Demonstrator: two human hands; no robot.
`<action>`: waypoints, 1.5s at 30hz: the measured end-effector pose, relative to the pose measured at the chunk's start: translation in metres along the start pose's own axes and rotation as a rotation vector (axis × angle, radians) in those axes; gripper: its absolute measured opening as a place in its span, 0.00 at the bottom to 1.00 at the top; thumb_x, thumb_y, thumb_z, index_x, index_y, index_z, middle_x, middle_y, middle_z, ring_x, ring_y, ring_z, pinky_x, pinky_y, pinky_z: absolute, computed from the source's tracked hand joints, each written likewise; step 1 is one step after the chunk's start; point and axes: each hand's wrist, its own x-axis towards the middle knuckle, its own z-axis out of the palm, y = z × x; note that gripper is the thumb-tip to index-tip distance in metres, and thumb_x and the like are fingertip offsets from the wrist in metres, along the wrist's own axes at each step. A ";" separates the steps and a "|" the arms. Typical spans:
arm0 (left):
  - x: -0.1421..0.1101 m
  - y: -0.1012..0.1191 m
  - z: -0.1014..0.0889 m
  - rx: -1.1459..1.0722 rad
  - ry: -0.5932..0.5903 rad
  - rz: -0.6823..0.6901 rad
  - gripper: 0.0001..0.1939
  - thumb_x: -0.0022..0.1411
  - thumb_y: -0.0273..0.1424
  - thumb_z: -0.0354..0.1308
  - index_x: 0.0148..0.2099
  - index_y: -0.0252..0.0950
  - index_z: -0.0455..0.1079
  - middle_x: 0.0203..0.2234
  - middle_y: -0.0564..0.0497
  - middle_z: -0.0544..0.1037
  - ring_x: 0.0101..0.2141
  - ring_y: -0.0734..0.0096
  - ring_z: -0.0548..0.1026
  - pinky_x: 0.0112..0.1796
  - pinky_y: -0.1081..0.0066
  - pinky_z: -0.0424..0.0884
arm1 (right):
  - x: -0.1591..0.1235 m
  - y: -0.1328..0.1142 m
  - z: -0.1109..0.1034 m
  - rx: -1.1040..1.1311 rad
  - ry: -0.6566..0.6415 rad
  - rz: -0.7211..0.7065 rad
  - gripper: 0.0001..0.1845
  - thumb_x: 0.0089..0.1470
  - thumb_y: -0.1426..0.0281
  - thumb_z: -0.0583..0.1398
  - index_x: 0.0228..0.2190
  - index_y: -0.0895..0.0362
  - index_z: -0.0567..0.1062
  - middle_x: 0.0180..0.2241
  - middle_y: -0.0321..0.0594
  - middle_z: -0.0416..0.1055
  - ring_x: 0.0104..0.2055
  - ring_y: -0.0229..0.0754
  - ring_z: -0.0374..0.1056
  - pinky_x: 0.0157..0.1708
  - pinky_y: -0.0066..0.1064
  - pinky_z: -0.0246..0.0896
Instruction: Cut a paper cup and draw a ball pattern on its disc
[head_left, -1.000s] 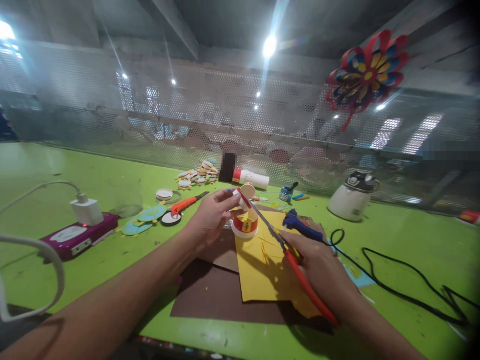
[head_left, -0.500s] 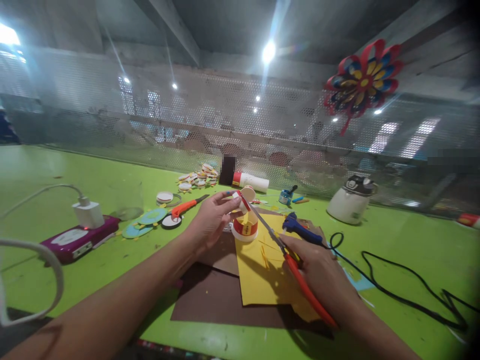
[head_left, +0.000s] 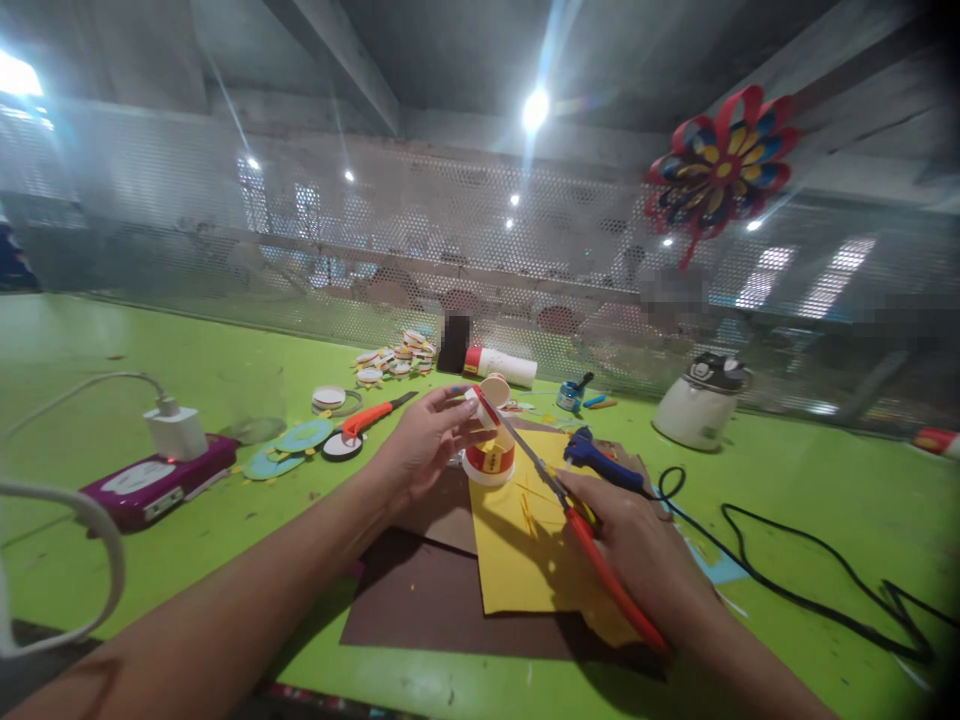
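My left hand (head_left: pixel 424 435) pinches a small white piece with a red edge (head_left: pixel 484 408), likely cut from a paper cup, holding it above the table. My right hand (head_left: pixel 634 525) is closed around scissors with orange handles (head_left: pixel 611 580). Their long grey blades (head_left: pixel 529 450) point up and left, and the tips meet the red edge of the piece. Below the piece stands a red, white and yellow paper cup (head_left: pixel 491 462), partly covered by my left fingers. Under the scissors lies a yellow sheet (head_left: pixel 510 575) with thin yellow strips on it, over brown sheets (head_left: pixel 405 610).
A blue glue gun (head_left: pixel 604 465) with a black cord lies right of the yellow sheet. An orange-handled knife (head_left: pixel 375 415), light-blue rings (head_left: pixel 304 435) and a purple power strip (head_left: pixel 161 480) lie left. Behind are a stack of cups (head_left: pixel 506 365), a jar (head_left: pixel 570 395) and a white kettle-like bottle (head_left: pixel 697 410).
The white and red piece has turned slightly in my left fingers, with the scissors still against it. Otherwise both hands are nearly where they were.
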 end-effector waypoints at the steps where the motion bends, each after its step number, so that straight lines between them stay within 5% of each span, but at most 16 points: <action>1: 0.000 0.000 0.001 -0.003 0.003 0.001 0.08 0.61 0.17 0.59 0.43 0.29 0.72 0.33 0.45 0.79 0.31 0.68 0.80 0.41 0.59 0.79 | 0.000 0.000 0.000 0.002 0.002 -0.002 0.16 0.55 0.71 0.57 0.43 0.57 0.80 0.44 0.46 0.80 0.42 0.52 0.76 0.38 0.37 0.68; 12: -0.002 0.000 0.004 -0.014 0.010 -0.009 0.04 0.64 0.18 0.56 0.39 0.28 0.71 0.35 0.44 0.79 0.32 0.68 0.80 0.40 0.62 0.80 | -0.001 -0.006 -0.003 0.036 0.025 -0.025 0.15 0.55 0.69 0.53 0.36 0.57 0.80 0.42 0.47 0.80 0.41 0.52 0.76 0.36 0.36 0.68; 24: -0.002 -0.002 0.003 -0.009 0.016 -0.003 0.03 0.63 0.19 0.57 0.39 0.28 0.72 0.34 0.44 0.79 0.33 0.67 0.80 0.40 0.62 0.80 | -0.001 -0.005 -0.003 0.040 0.029 -0.020 0.18 0.54 0.71 0.53 0.41 0.56 0.80 0.43 0.46 0.80 0.43 0.52 0.77 0.38 0.37 0.70; 36: -0.002 0.001 0.002 0.008 0.010 -0.025 0.04 0.61 0.18 0.59 0.37 0.29 0.70 0.34 0.43 0.79 0.32 0.68 0.78 0.41 0.60 0.79 | -0.004 0.025 0.006 -0.132 0.095 -0.068 0.21 0.55 0.73 0.57 0.48 0.47 0.78 0.40 0.41 0.81 0.44 0.51 0.76 0.42 0.38 0.70; 45: -0.003 0.002 0.005 0.025 0.021 -0.009 0.04 0.62 0.17 0.58 0.39 0.29 0.69 0.35 0.43 0.78 0.32 0.68 0.78 0.41 0.61 0.79 | -0.004 0.004 0.000 -0.060 0.011 -0.008 0.20 0.56 0.72 0.55 0.48 0.55 0.78 0.45 0.46 0.79 0.46 0.53 0.76 0.42 0.40 0.71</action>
